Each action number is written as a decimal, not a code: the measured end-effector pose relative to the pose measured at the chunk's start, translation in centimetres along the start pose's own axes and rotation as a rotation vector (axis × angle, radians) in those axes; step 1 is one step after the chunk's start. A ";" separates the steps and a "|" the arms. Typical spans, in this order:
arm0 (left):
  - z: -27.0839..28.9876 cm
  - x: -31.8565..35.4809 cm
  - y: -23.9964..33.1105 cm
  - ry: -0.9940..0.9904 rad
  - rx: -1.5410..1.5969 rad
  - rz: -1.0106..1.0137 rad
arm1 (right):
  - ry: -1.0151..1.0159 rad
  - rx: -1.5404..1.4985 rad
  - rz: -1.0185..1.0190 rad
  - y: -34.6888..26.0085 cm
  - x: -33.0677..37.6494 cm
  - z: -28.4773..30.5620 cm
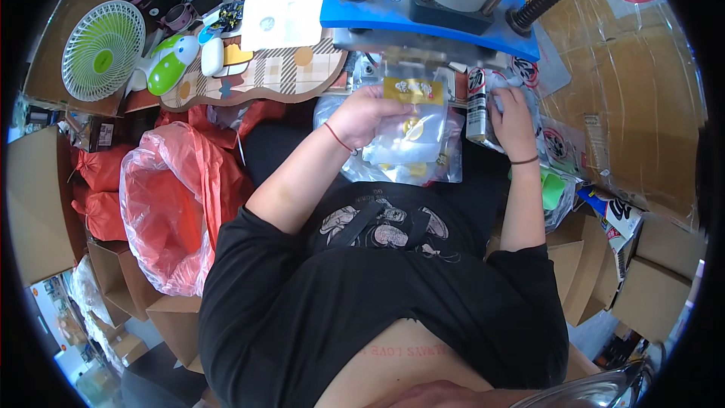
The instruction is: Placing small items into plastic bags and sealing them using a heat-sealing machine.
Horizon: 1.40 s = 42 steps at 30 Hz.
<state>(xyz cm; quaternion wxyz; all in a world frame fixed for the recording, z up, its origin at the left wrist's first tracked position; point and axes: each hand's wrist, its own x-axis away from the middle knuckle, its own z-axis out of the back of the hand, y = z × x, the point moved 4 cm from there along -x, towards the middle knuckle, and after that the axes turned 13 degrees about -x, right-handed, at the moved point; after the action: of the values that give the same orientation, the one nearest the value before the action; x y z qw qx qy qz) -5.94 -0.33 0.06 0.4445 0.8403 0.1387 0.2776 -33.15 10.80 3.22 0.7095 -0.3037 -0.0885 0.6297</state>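
Clear plastic, a pouch with a yellow header card (pixel 411 109), sits at twelve o'clock from the person's chest, just under the blue press (pixel 423 11); the left hand (pixel 362 113) has its grip clamped on the pouch's left upper edge; the right hand (pixel 513 117) has its grip closed around a black-and-white printed pack (pixel 477 106) at about one o'clock. To do this well, I judge, the pouch should be kept flat and square to the press's jaw, its header edge level, fingers clear of the plate. Counted: one pouch in hand, a loose pile of similar pouches (pixel 411 170) beneath it, number unclear; one green-and-white fan (pixel 102 49) at ten o'clock; one red plastic bag (pixel 170 196) at nine.
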 end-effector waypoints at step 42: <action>-1.1 0.9 -1.4 -0.098 -0.121 -0.012 | -0.071 0.150 0.003 -2.8 -0.7 1.6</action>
<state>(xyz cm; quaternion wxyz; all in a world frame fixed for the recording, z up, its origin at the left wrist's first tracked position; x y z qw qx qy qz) -5.86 1.65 -0.33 0.5024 0.8237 0.1050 0.2412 -31.74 10.59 6.21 0.7257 -0.2271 -0.0656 0.6461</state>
